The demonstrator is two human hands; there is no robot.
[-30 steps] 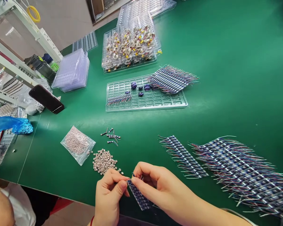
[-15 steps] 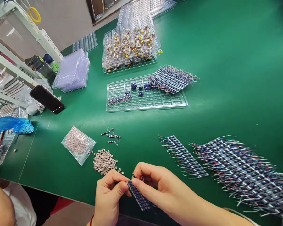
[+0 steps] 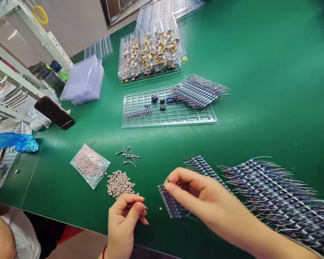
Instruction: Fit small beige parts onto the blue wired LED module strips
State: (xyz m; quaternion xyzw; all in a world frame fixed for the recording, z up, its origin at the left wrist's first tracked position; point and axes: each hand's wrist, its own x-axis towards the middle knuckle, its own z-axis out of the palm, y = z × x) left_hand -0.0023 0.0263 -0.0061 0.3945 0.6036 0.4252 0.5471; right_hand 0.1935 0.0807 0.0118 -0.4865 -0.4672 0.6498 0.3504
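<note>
My right hand (image 3: 194,190) pinches the upper end of a dark strip of small circuit boards (image 3: 172,205) between thumb and fingers. The strip hangs tilted above the green table, its wires mostly hidden behind the hand. To its left, my left hand (image 3: 125,219) is loosely curled, thumb and index finger slightly apart, with nothing visible in it. Just beyond that hand lies a heap of small round pinkish parts (image 3: 120,183). One small pale piece (image 3: 160,208) lies on the table between my hands. Several single wired boards (image 3: 130,156) lie behind the heap.
Right of my hands lie more wired board strips (image 3: 280,205). A clear bag of round parts (image 3: 88,165) and a phone (image 3: 54,112) are at left. Farther back are a clear tray (image 3: 140,124) and a tray of wired parts (image 3: 151,54). Another person's arm (image 3: 0,230) shows at lower left.
My right hand has moved up and away from my left, carrying the board strip. My left hand has let go of it. A small pale piece now shows on the table between them.
</note>
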